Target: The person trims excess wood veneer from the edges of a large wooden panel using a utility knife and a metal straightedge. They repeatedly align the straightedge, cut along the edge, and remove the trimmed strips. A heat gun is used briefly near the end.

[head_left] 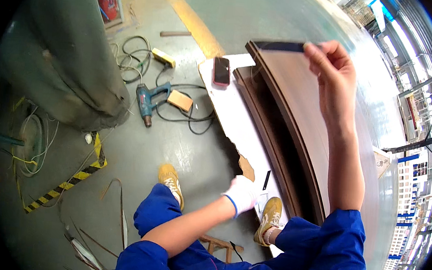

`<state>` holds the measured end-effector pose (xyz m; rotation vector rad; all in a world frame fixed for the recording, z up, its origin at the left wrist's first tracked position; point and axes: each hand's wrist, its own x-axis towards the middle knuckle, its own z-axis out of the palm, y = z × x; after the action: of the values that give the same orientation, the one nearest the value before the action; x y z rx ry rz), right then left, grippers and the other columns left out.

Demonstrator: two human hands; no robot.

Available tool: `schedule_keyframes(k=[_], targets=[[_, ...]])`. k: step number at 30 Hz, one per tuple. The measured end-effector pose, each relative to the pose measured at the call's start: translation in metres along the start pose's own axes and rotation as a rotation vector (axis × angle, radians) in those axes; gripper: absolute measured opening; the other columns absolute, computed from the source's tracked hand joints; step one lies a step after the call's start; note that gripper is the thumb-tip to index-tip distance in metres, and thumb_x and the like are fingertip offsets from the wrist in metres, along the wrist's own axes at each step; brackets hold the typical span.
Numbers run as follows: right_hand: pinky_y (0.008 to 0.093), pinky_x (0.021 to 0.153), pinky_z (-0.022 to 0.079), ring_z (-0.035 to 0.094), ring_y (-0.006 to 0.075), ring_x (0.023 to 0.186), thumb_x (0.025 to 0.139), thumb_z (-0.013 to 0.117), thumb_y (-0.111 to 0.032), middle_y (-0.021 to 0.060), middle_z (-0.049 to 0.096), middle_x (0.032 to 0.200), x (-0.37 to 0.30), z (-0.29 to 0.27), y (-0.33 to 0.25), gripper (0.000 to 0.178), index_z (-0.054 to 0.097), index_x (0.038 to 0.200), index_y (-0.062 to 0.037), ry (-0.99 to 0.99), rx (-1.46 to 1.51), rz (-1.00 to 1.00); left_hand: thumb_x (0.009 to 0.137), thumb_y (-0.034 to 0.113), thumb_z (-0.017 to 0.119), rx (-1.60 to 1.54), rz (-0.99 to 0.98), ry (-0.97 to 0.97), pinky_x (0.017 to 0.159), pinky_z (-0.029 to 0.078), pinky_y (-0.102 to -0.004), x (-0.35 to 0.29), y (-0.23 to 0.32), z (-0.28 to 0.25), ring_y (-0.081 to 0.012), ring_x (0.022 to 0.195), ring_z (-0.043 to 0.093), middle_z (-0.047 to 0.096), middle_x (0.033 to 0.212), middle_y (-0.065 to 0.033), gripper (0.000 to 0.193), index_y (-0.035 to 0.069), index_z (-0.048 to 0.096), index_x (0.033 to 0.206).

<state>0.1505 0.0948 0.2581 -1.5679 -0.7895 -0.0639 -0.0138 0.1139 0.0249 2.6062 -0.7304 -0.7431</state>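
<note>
My bare right hand [332, 68] is raised over the far end of a long brown panel [301, 101]. Thumb and fingers pinch one end of a thin black strip [279, 46], which extends left along the panel's end edge. Whether the strip touches the panel I cannot tell. Low in the middle, my left hand [243, 194] wears a white glove with a blue cuff. Its fingers are curled in by the near part of a white board [247, 125]; what they hold, if anything, is hidden. Close to that glove a short black piece [266, 180] lies on the board.
A phone [221, 71] lies on the board's far end. On the floor to the left are a heat gun [149, 100], a tan block [180, 100], a yellow power strip [163, 57] and looped cables. Black-and-yellow edging [73, 179] and loose strips [121, 214] lie nearer.
</note>
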Motion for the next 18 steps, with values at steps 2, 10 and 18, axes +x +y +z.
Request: schedule_keyframes(k=[2, 10, 18], targets=[[0.0197, 0.073, 0.047, 0.059, 0.0049, 0.076, 0.084, 0.075, -0.008, -0.0008, 0.065, 0.08, -0.017, -0.001, -0.022, 0.014, 0.061, 0.084, -0.0064, -0.003, -0.088, 0.054, 0.095, 0.042, 0.046, -0.132, 0.0, 0.141, 0.073, 0.054, -0.0403, -0.022, -0.017, -0.028, -0.029, 0.085, 0.07, 0.072, 0.09, -0.0148, 0.044, 0.009, 0.074, 0.088], [0.0189, 0.065, 0.045, 0.056, 0.0039, 0.071, 0.085, 0.074, -0.009, -0.0009, 0.063, 0.077, -0.076, -0.015, -0.049, 0.015, 0.06, 0.084, -0.0039, 0.045, -0.105, 0.119, 0.1, 0.037, 0.049, -1.613, 0.792, 1.462, 0.045, 0.036, -0.0203, -0.104, -0.063, -0.067, -0.0089, 0.039, 0.042, 0.056, 0.052, -0.0031, 0.048, 0.006, 0.063, 0.067], [0.019, 0.064, 0.046, 0.056, 0.0034, 0.07, 0.085, 0.074, -0.009, -0.0012, 0.063, 0.077, -0.125, -0.027, -0.052, 0.017, 0.059, 0.082, -0.0043, 0.022, -0.047, 0.231, 0.088, 0.042, 0.068, -1.405, 0.625, 0.913, 0.067, 0.049, -0.0229, -0.073, -0.043, -0.061, -0.0088, 0.081, 0.061, 0.041, 0.145, -0.0095, 0.086, 0.006, 0.022, 0.152]])
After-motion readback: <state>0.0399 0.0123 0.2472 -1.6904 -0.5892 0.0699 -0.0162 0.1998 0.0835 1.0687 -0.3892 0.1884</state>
